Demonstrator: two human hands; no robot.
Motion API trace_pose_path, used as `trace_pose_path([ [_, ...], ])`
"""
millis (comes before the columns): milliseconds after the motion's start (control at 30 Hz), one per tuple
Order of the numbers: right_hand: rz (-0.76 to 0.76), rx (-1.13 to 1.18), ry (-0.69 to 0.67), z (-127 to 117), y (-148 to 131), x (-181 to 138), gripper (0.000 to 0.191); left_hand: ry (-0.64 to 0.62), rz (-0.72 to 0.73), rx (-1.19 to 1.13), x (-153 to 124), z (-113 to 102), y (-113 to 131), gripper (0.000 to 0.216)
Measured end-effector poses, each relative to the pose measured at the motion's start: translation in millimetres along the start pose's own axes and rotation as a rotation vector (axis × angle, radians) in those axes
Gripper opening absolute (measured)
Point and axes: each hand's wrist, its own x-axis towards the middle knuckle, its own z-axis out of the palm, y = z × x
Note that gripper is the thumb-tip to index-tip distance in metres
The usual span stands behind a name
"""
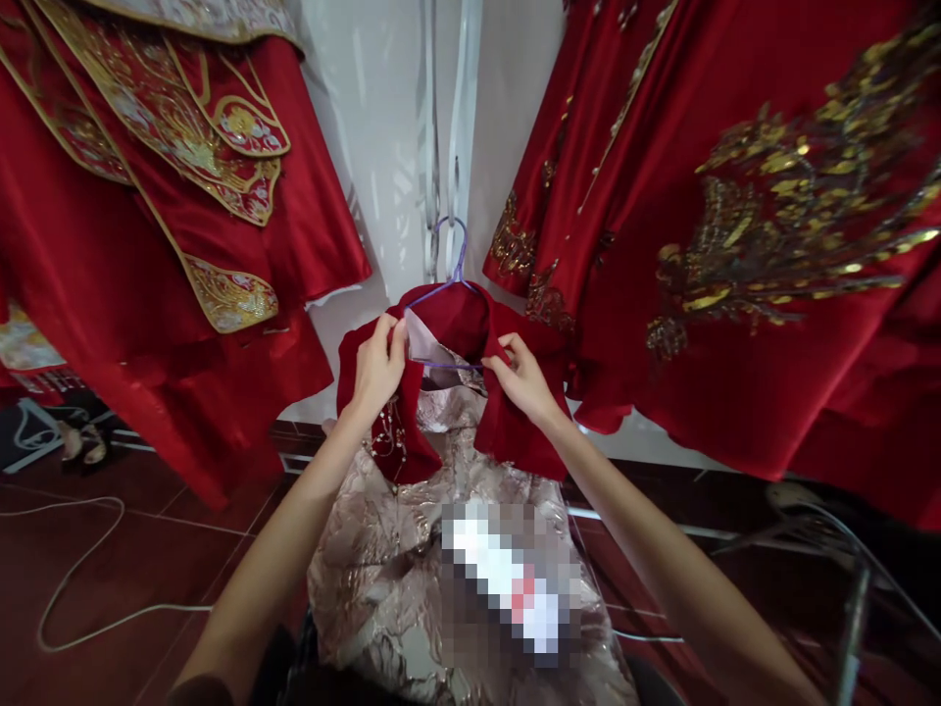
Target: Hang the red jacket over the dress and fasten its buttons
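Between two rows of big red clothes: a small red jacket (515,422) sits on a purple hanger (462,257), right in front of the person.
Left hand (380,361): it pinches one side of the jacket's neck edge, thumb and fingers together.
Right hand (520,378): it pinches the other side of the neck edge the same way.
Jacket so far: it looks done up to here, with the hanger inside the neck and the shoulders spread out on both sides.
Jacket yet to do: the two front edges hang apart, so making them neat seems to be left. I cannot tell if the hook hangs on anything.
Shiny cloth: pink-gold cloth (360,569) lies under the jacket and shows through its gap. I cannot see what holds it up. A blurry patch hides part of it.
Big clothes: gold-trimmed red clothes (169,265) hang on the left, and a red dress with gold beads (779,382) on the right.
Room: behind is a white wall (360,108). Below are dark red floor tiles (147,569), with a white cord (80,505) curling across.
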Motion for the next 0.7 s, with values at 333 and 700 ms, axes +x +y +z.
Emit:
trace_pose_path([
  [333, 0.163, 0.362, -0.181, 19, -11, -13, 0.014, -0.234, -0.216, -0.702, -29, 50, 9, 0.021],
  [700, -0.016, 0.152, -0.13, 19, 10, -23, 0.027, -0.093, -0.187, -0.515, -43, 62, -11, 0.014],
])
